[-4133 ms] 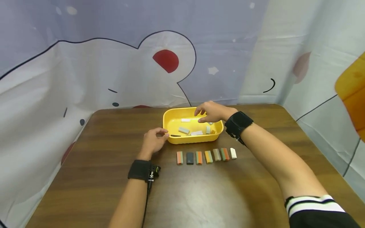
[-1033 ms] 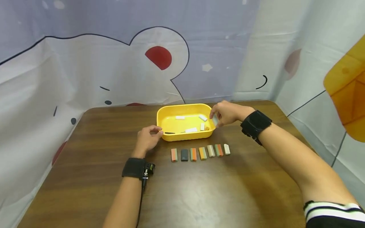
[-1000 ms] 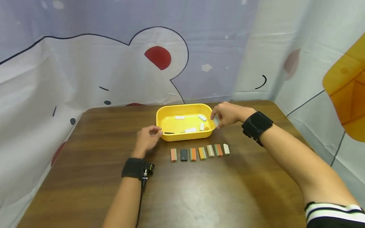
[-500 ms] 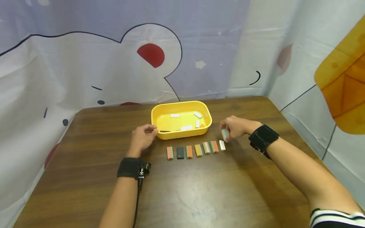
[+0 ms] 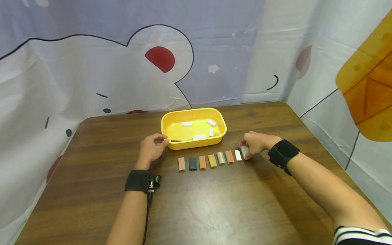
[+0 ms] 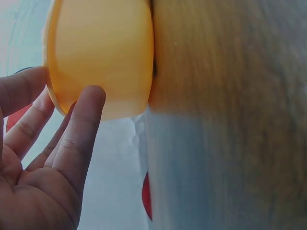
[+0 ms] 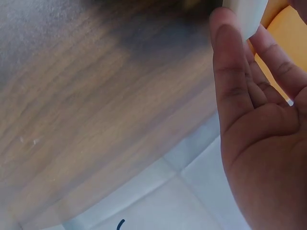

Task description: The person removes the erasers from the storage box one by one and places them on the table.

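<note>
fingers (image 5: 246,152) of the right hand (image 5: 255,144) pinch a pale greenish block (image 5: 244,150) between thumb and fingertips and hold it down at the wooden table (image 5: 214,204), just beside the white block (image 5: 238,155) that ends a row of small blocks (image 5: 209,160). it sits parallel to its neighbours, apparently so it lines up as the next piece in the row. the right wrist view shows the fingertips closed on the pale block's (image 7: 244,14) edge. the left hand (image 5: 150,149) rests by the near left corner of the yellow tray (image 5: 171,117), fingers loosely curled and holding nothing, one fingertip touching the tray wall (image 6: 103,72), likely to steady it. a few more blocks lie in the tray. a printed cloth hangs behind the table.
</note>
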